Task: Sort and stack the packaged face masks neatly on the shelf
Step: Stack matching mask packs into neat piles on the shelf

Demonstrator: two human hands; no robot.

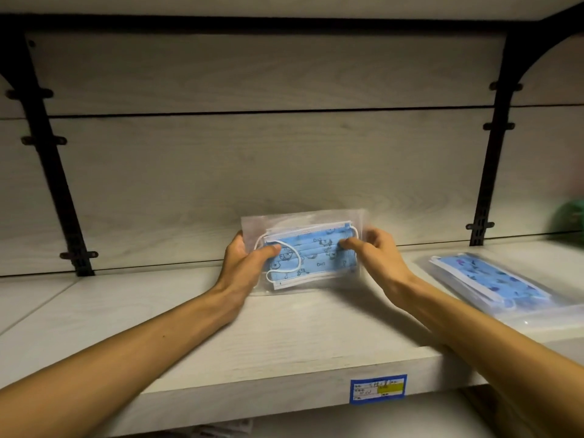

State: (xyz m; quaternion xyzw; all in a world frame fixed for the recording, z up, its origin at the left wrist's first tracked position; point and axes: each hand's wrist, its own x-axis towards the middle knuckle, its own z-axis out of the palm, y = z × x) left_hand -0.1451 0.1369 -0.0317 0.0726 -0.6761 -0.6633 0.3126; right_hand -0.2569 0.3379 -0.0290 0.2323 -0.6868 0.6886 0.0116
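Obs. from beside the shelf (284, 336): person holds one clear-wrapped pack of blue fish-print face masks (311, 252) w/ both hands, tilted up toward the back panel (252, 159), lower edge at or just above the shelf board; contact can't be confirmed. Pack sits mid-shelf, near the rear.

Left hand (245, 263): grip closed on the pack's left end, thumb across the front, fingers behind. Right hand (377, 251): pinches the right end, thumb on the front face, other fingers curled by the wrapper edge.

Second stack of blue printed mask packs (496, 282) lies flat to the right, well apart from the held pack, angled to the shelf edge, front corner near the lip. Green item (568, 219) far right, blurred, unidentified. Blue price label (377, 388) on shelf front. Black brackets (488, 172) either side.

Risks, as judged:
- Wrapper looks slick; if released while tilted, pack may slide fwd or flop face-down.
- Prints appear to differ btwn the two lots; placing this one on the right stack would likely be a mis-sort.
- Right stack is skewed; adding to it w/o squaring could push it over the lip.
- Right forearm passes close to that stack; a careless withdrawal could nudge it.
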